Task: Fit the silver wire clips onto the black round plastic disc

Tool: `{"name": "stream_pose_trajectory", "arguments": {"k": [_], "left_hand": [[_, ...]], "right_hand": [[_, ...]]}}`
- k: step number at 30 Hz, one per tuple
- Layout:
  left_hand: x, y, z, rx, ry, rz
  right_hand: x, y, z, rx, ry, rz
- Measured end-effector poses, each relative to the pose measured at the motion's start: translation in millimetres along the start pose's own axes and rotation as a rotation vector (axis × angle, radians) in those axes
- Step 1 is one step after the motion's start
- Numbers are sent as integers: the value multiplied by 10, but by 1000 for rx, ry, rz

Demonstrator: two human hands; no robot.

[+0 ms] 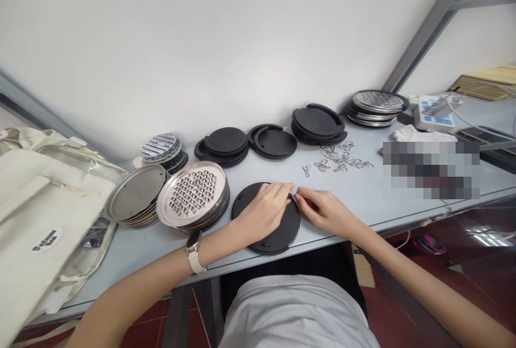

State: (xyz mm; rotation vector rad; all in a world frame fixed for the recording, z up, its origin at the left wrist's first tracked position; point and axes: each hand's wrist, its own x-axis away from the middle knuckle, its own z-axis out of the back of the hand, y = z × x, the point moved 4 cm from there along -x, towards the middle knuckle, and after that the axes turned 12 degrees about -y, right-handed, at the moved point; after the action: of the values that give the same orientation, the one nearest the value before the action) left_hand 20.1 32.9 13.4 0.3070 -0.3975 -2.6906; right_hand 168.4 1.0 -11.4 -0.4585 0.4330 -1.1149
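Observation:
A black round disc lies near the table's front edge. My left hand rests on top of it, fingers curled toward its right rim. My right hand is beside that rim, fingers pinched on a small metal clip that sits between both hands' fingertips. A watch is on my left wrist. Loose metal clips lie scattered farther back on the table.
Stacks of perforated steel grater discs, plain steel discs and black discs stand on the grey table. A cream bag lies at left. More steel discs sit far right.

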Motion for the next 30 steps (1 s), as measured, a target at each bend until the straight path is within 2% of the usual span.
{"name": "stream_pose_trajectory", "arguments": {"k": [6, 15, 30], "left_hand": [[3, 1, -5, 11, -11, -7], [-8, 10, 6, -27, -15, -2], [-5, -1, -1, -19, -6, -4]], "right_hand": [[21, 19, 9, -19, 17, -14], [-30, 31, -33, 45, -73, -5], [-5, 16, -12, 26, -18, 8]]}}
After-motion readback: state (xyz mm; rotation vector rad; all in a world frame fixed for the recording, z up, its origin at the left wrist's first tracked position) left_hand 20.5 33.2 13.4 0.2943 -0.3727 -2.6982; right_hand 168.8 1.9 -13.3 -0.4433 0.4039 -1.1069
